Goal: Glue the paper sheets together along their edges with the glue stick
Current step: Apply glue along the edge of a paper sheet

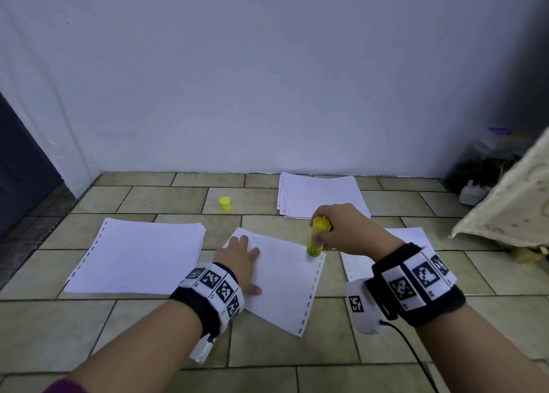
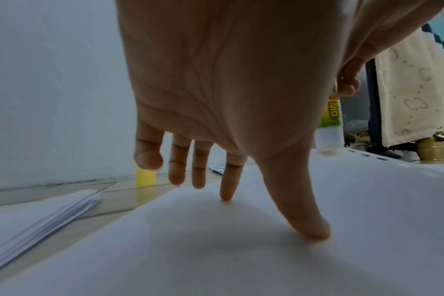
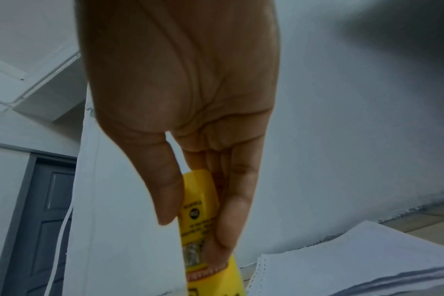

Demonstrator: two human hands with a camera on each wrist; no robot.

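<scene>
While our left hand (image 1: 241, 257) lies flat with straight, spread fingers (image 2: 227, 180) and thumb pressing down on the middle sheet (image 1: 285, 282), our right hand (image 1: 341, 229) wraps its thumb and fingers round the yellow glue stick (image 1: 317, 236). We hold the stick nearly upright, its clear tip down on the sheet's far right corner, at about one o'clock from our left hand, right by the row of punched holes along that edge. From the left wrist view we see the tip (image 2: 328, 140) touching the paper beside those holes. From the right wrist view our thumb sits on one side of the yellow barrel (image 3: 203, 216) and our fingers on the other.

The sheet lies tilted on the tiled floor (image 1: 166, 196) straight ahead of us. At nine o'clock from it rests a stack of paper (image 1: 139, 253), its punched edge on the left. At twelve o'clock, close to the wall (image 1: 267, 80), sits another stack (image 1: 320, 195), and at three o'clock, partly behind our right wrist, more sheets (image 1: 407, 235) lie flat. The yellow cap (image 1: 225, 204) stands by itself at eleven o'clock, well apart from the stick. A patterned cloth (image 1: 511, 196) hangs in at two o'clock.
</scene>
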